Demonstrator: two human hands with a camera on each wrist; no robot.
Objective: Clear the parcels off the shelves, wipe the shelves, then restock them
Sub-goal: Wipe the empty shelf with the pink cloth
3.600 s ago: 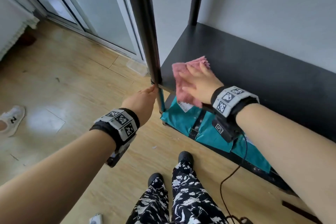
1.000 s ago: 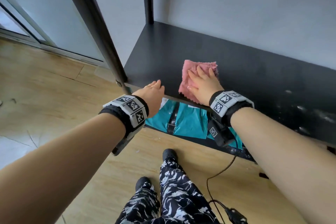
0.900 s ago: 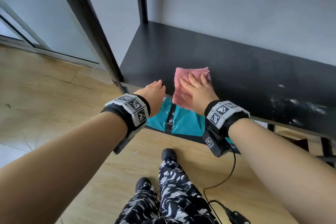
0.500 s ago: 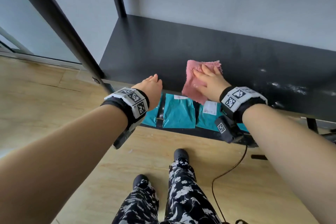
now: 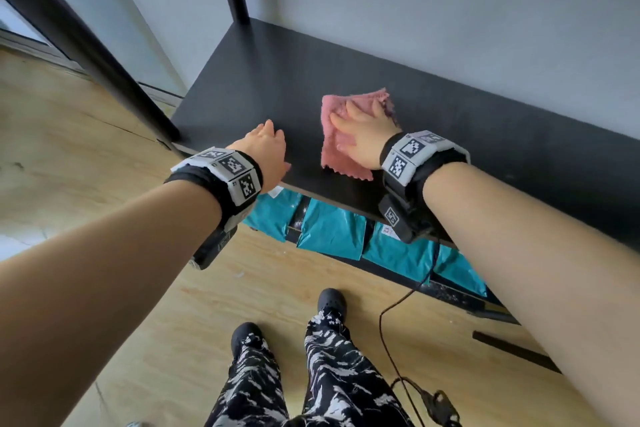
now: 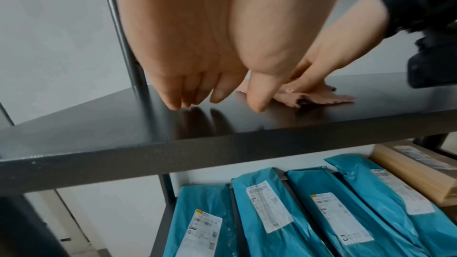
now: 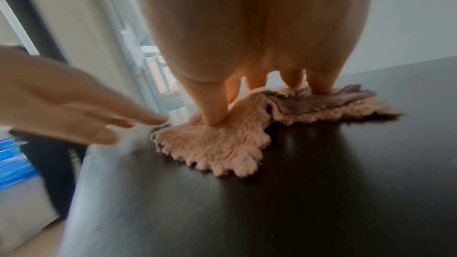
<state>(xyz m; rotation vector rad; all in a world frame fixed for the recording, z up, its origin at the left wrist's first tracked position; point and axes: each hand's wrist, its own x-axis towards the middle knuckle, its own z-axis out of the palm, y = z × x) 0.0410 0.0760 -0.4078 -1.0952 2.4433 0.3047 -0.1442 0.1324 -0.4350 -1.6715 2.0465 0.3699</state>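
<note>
Right hand (image 5: 363, 135) flat with straight fingers pressing pink cloth (image 5: 337, 158) on black shelf (image 5: 485, 142), left hand (image 5: 266, 152) relaxed, fingertips touching shelf beside cloth, teal parcels (image 6: 309, 212) on shelf below

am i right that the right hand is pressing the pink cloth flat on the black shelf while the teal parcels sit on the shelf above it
Not quite. The right hand does press the pink cloth flat on the black shelf, but the teal parcels sit on the shelf below it, not above. The left wrist view shows this plainly.
</note>
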